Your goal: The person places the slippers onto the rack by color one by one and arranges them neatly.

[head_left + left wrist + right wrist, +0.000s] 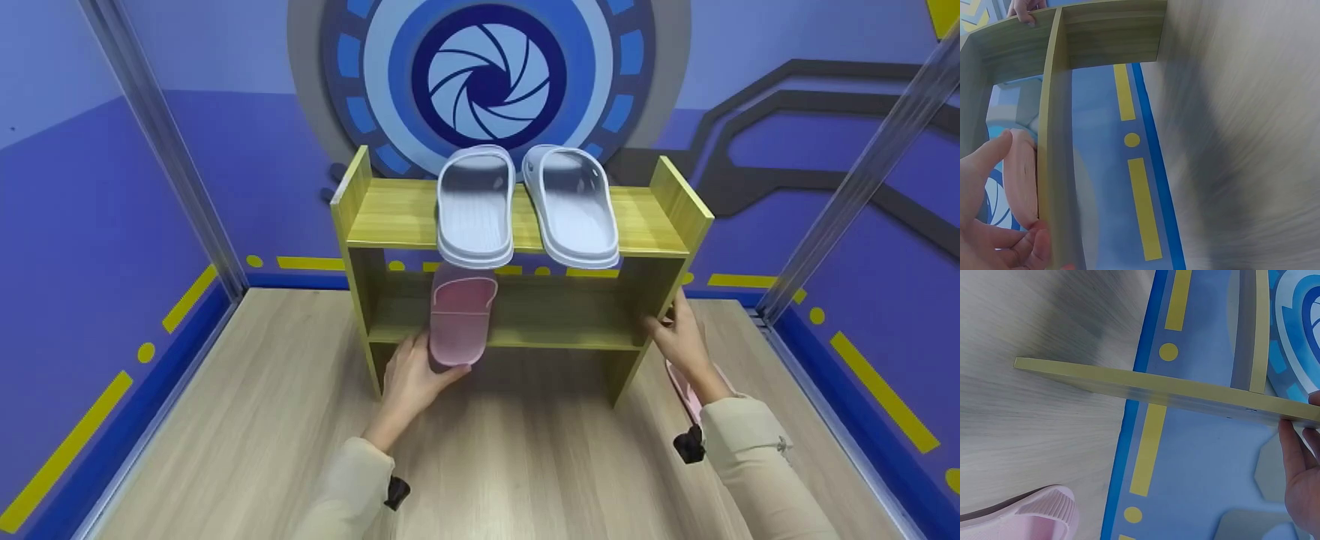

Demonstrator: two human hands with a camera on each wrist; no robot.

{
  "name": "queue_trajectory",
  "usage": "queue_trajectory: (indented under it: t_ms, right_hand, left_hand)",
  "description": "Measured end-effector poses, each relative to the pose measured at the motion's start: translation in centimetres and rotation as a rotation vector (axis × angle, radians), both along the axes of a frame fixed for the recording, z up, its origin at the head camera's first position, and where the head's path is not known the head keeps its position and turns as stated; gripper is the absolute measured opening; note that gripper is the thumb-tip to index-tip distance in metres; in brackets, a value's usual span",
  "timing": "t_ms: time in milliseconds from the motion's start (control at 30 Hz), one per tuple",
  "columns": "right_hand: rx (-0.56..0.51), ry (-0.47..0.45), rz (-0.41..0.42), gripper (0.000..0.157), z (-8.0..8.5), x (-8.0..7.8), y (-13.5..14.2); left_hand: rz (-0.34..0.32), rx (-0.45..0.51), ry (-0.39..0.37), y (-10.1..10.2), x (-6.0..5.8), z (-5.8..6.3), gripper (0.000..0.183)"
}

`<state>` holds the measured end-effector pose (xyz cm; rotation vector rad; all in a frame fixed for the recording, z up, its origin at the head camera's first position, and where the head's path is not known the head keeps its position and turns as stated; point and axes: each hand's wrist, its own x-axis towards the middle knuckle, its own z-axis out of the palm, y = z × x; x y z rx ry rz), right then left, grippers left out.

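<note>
My left hand grips a pink slipper at its heel end, thumb on one side and fingers on the other. The slipper's toe points to the back, over the lower shelf of a small wooden shoe rack. In the left wrist view the slipper lies along the shelf board. My right hand holds the rack's right side panel by its front edge, between thumb and fingers. A second pink slipper lies on the floor right of the rack, partly hidden by my right forearm in the head view.
Two pale grey clogs stand side by side on the top shelf, heels slightly over its front edge. The rack stands on a wood-grain surface before a blue patterned wall. Metal posts rise at both back corners.
</note>
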<state>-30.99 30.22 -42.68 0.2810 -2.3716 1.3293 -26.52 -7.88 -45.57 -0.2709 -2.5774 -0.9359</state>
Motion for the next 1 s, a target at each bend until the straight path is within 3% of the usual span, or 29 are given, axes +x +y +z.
queue_trajectory:
  t_ms: [133, 300, 533, 633, 767, 833, 900, 1000]
  right_hand:
    - [-0.019, -0.004, 0.014, 0.06, 0.2, 0.1, -0.2]
    - [-0.048, 0.015, 0.033, 0.057, 1.7, 1.3, -1.2]
    - [-0.016, -0.014, 0.007, 0.056, 2.6, 2.2, -1.8]
    - [-0.022, -0.012, -0.002, 0.054, 1.9, 1.6, -1.4]
    - [-0.006, -0.038, -0.017, 0.058, 0.7, 0.5, -0.4]
    - [0.001, -0.055, -0.02, 0.059, 0.3, 0.2, -0.1]
    - [0.006, -0.056, -0.025, 0.06, 0.1, 0.1, 0.0]
    - [0.013, -0.053, -0.024, 0.059, 0.1, 0.0, 0.0]
  left_hand:
    - [0.014, 0.002, -0.001, 0.1, -0.2, -0.2, 0.079]
    - [0.024, 0.007, -0.01, 0.2, -0.1, -0.2, 0.08]
    - [0.055, -0.011, 0.009, -0.8, 0.1, 0.9, 0.081]
    - [0.054, 0.022, 0.166, -1.8, 0.0, 1.8, 0.068]
    - [0.06, 0.154, 0.537, -3.2, -0.5, 2.9, 0.045]
    - [0.088, 0.208, 0.673, -3.9, -0.9, 3.4, 0.044]
    - [0.122, 0.241, 0.722, -4.6, -1.2, 3.9, 0.049]
    - [0.162, 0.251, 0.659, -5.6, -1.8, 4.3, 0.062]
